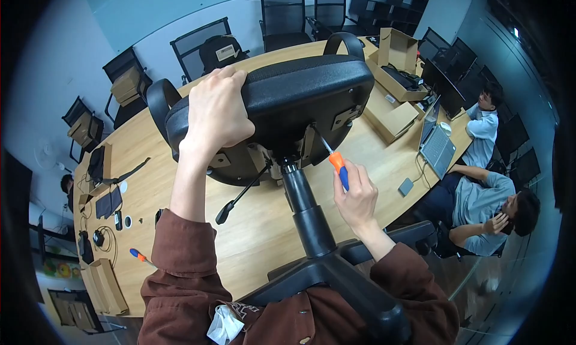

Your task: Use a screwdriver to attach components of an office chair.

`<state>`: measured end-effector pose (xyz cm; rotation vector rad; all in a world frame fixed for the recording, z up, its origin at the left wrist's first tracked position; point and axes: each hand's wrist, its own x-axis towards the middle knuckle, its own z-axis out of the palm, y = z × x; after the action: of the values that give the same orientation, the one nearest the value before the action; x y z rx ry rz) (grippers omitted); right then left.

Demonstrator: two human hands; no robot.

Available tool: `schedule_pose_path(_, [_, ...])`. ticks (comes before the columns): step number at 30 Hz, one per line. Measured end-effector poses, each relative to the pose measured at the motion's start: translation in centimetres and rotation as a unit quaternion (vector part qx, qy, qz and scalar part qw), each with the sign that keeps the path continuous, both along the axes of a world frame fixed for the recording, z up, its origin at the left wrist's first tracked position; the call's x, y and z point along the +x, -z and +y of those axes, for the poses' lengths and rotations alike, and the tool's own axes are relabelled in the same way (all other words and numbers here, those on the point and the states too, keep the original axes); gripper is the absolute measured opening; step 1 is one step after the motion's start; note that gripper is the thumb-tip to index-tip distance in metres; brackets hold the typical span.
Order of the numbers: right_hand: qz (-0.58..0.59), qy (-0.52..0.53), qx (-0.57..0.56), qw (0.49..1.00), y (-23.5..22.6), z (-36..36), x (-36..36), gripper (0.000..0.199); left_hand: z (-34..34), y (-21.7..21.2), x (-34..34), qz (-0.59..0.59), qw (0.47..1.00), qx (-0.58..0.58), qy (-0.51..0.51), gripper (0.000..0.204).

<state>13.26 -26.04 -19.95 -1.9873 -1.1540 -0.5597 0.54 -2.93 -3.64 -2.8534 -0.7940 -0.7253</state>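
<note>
A black office chair lies tipped over on the table, its seat [306, 90] tilted so the underside faces me. My left hand [219, 111] is closed over the seat's edge, fingers on top and thumb along the side. In my right hand [357, 195] is a screwdriver [337, 161] with an orange and blue handle. Its shaft reaches up to the mounting plate under the seat, and the tip meets a spot beside the plate's edge. The gas-lift column [309, 216] runs down toward me to the star base [324, 267]. A black lever [240, 195] sticks out left of the column.
A second screwdriver [139, 255] lies on the wooden table [180, 189] at left, near cables and small parts. Open cardboard boxes [399, 75] and a laptop [438, 150] stand at right. Two people [486, 195] sit along the right side. Mesh chairs [283, 21] line the far wall.
</note>
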Motion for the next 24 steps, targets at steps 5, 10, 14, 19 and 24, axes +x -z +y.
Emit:
schedule_pose_path(5, [0.132, -0.049, 0.024, 0.990, -1.1, 0.2, 1.7, 0.020, 0.1, 0.1, -0.1, -0.003, 1.000, -0.002, -0.003, 0.060])
schedule_pose_path(10, [0.855, -0.097, 0.093, 0.501, -1.5, -0.1, 3.0, 0.034, 0.0, 0.0, -0.1, 0.000, 1.000, -0.004, -0.007, 0.061])
schedule_pose_path(14, [0.872, -0.129, 0.081, 0.465, -1.1, 0.6, 1.2, 0.044, -0.1, 0.0, -0.2, 0.002, 1.000, 0.004, -0.004, 0.061])
schedule_pose_path(19, [0.733, -0.062, -0.036, 0.677, -2.5, -0.3, 1.3, 0.047, 0.0, 0.0, 0.0, 0.012, 1.000, 0.004, -0.004, 0.060])
schedule_pose_path(24, [0.162, -0.037, -0.006, 0.986, -2.4, -0.8, -0.1, 0.037, -0.2, -0.1, 0.3, -0.001, 1.000, 0.001, 0.005, 0.059])
